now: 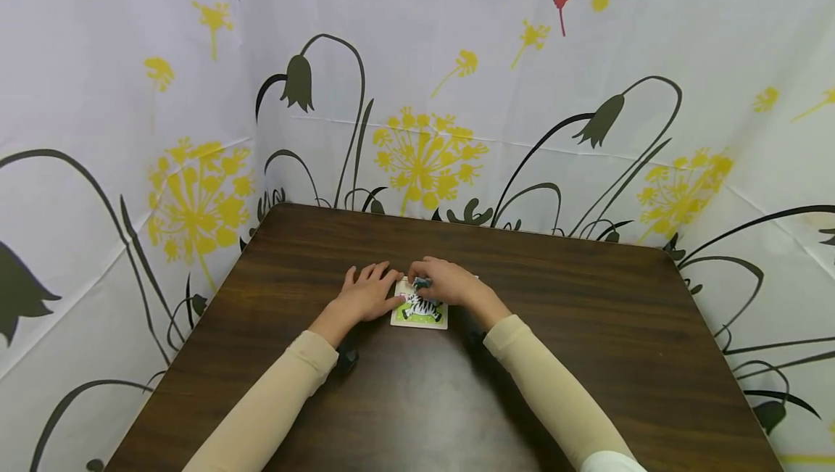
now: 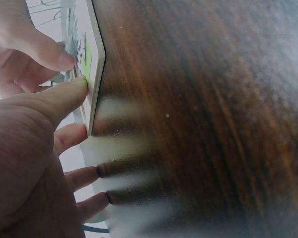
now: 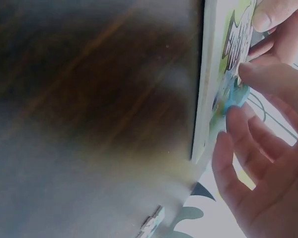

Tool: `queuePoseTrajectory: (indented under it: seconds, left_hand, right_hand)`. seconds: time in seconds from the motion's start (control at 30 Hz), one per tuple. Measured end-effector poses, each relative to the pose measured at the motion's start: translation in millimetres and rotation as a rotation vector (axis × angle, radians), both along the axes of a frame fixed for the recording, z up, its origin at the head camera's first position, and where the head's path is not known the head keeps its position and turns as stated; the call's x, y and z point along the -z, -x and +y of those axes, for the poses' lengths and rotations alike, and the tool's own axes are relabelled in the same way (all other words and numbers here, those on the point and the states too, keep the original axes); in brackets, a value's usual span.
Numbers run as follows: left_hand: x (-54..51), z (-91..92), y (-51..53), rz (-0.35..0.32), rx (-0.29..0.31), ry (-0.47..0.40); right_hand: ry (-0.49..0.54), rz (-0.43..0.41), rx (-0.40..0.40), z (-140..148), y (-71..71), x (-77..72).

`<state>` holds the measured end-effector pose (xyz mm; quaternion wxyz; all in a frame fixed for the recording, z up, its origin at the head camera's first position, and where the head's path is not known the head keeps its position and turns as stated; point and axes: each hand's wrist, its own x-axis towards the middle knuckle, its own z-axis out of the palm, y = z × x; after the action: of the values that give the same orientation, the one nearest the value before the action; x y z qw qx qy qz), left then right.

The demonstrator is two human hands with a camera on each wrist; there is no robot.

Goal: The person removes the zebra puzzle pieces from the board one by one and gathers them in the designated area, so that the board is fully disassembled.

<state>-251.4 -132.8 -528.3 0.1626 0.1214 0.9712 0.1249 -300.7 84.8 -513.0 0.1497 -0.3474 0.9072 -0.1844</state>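
A small square puzzle board with a zebra picture on a green ground lies flat on the table between both hands. My left hand is at its left side, fingers spread; in the left wrist view the thumb touches the board's face and a finger meets its edge. Over the board's upper part, my right hand pinches a blue-grey puzzle piece between thumb and fingers. The right wrist view shows this blue piece close to the printed face. Fingers partly hide the picture's top.
The dark wood table extends around the board. A small flat thing with a greenish edge lies on the table in the right wrist view. A white flower-printed curtain hangs behind the table and along its sides.
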Motion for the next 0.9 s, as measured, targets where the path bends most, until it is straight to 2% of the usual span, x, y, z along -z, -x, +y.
queuePoseTrajectory:
  seconds: [0.23,0.53,0.77,0.9]
  left_hand:
    - [-12.5,1.5,-7.4,0.005,0.003,0.004]
    - [-5.9,1.4,-5.4,-0.023,-0.009,-0.031]
    - [-10.0,2.5,-8.0,-0.014,-0.009,-0.023]
    - [-9.1,2.0,-6.6,-0.022,-0.013,-0.02]
  right_hand:
    - [-0.004,0.054,0.02,2.0,-1.8,0.2]
    - [-0.022,0.111,0.056,5.8,-6.7,2.7]
    - [-0.036,0.221,0.04,8.6,-12.1,2.4]
    - [-0.007,0.23,0.046,10.8,-14.1,2.0]
